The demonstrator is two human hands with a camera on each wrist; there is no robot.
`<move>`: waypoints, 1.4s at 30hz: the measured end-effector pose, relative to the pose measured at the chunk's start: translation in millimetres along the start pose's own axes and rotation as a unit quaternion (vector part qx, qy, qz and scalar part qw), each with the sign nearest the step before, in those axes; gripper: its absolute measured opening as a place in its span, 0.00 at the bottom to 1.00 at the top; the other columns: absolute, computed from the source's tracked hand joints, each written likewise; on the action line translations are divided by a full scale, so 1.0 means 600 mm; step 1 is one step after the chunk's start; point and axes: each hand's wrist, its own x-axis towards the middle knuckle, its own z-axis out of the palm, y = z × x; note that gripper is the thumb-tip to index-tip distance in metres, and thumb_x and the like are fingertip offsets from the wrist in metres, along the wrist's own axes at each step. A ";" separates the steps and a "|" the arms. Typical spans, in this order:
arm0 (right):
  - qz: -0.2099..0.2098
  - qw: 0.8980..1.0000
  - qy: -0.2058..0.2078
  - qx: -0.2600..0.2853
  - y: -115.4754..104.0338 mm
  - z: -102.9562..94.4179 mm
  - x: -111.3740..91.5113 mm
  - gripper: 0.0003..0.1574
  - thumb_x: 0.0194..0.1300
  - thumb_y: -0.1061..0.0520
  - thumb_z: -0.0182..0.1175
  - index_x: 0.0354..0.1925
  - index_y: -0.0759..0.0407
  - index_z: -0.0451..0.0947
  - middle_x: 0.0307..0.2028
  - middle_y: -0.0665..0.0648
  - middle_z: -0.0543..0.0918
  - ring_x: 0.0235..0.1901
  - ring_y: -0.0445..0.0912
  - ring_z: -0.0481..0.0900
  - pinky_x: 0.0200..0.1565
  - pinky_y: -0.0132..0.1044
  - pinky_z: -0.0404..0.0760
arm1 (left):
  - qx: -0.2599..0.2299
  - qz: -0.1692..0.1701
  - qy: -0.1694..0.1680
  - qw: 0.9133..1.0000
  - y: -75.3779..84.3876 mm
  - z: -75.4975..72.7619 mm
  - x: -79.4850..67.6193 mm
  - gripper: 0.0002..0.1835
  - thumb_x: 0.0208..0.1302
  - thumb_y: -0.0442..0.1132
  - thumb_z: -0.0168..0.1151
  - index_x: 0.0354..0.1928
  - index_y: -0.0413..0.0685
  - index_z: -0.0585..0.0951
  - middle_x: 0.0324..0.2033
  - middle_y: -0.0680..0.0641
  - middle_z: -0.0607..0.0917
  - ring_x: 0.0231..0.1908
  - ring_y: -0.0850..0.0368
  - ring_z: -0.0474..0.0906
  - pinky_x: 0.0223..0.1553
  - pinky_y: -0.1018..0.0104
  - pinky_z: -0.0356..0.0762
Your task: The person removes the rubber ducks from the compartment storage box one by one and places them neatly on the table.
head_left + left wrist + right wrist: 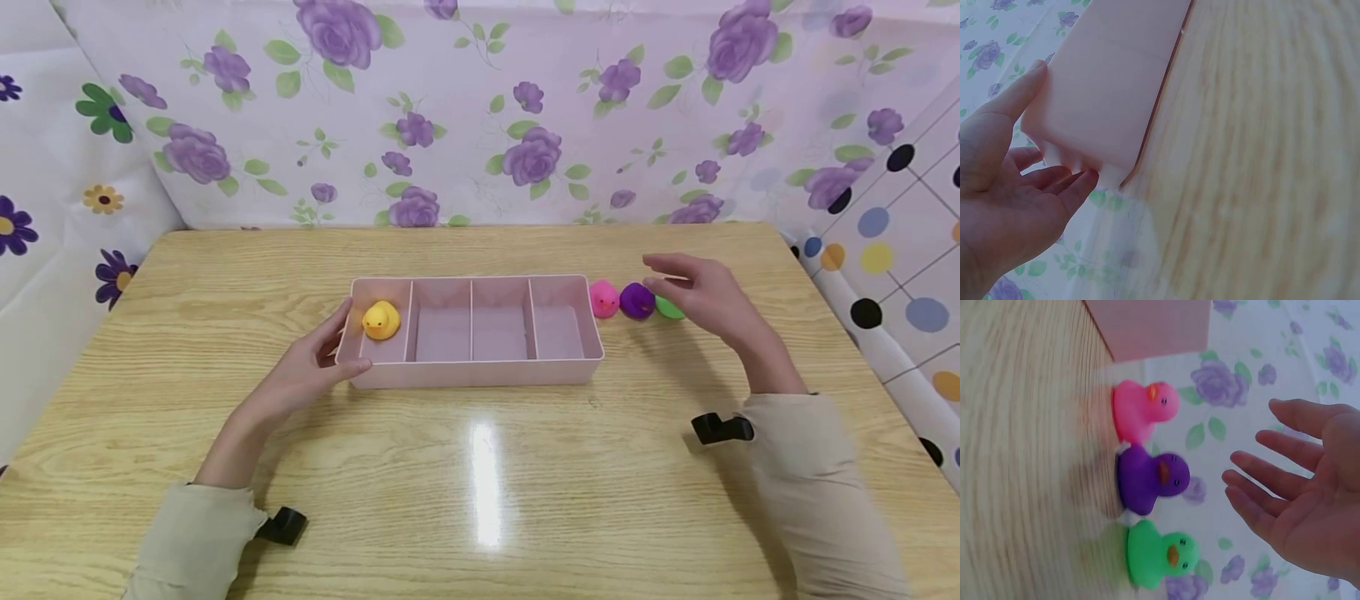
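Observation:
A pale pink divided box [472, 374] lies on the table with several compartments side by side. In its leftmost compartment sits a yellow rubber duck [381, 321]. My left hand [315, 354] grips the box's left end, thumb at the front rim and fingers against the end wall, as the left wrist view also shows. Beyond the box's right end, a pink rubber duck [1142, 409], a purple rubber duck [1152, 478] and a green rubber duck [1160, 555] stand in a row. Above them my right hand [708, 296] hovers with fingers extended, holding nothing and partly covering the green duck in the head view.
The wooden table [420, 475] carries the box and ducks. Behind it hangs a purple-flowered cloth [465, 92]. Other patterned cloths close off the left and right sides. Each wrist wears a black camera mount.

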 end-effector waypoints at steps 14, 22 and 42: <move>-0.025 1.000 -0.011 0.003 -0.069 0.042 0.011 0.28 0.71 0.53 0.57 0.65 0.63 0.71 0.62 0.66 0.73 0.58 0.62 0.73 0.57 0.53 0.72 | 0.002 0.003 0.000 1.000 -0.005 0.000 -0.001 0.49 0.65 0.46 0.64 0.77 0.58 0.42 0.75 0.45 0.47 0.71 0.45 0.50 0.66 0.50 0.57; -0.037 0.999 -0.023 0.005 -0.100 0.065 0.023 0.27 0.71 0.54 0.57 0.65 0.61 0.72 0.62 0.63 0.74 0.59 0.60 0.73 0.57 0.52 0.73 | -0.001 0.006 -0.001 1.000 -0.007 0.001 0.000 0.48 0.65 0.46 0.65 0.77 0.59 0.43 0.75 0.45 0.48 0.71 0.45 0.51 0.66 0.50 0.57; -0.113 0.991 -0.074 0.014 -0.175 0.120 0.057 0.28 0.71 0.56 0.57 0.65 0.65 0.70 0.63 0.63 0.72 0.62 0.56 0.70 0.62 0.46 0.69 | -0.010 0.006 -0.002 1.000 -0.003 0.000 0.001 0.49 0.65 0.46 0.65 0.77 0.58 0.43 0.75 0.46 0.47 0.71 0.45 0.49 0.66 0.50 0.56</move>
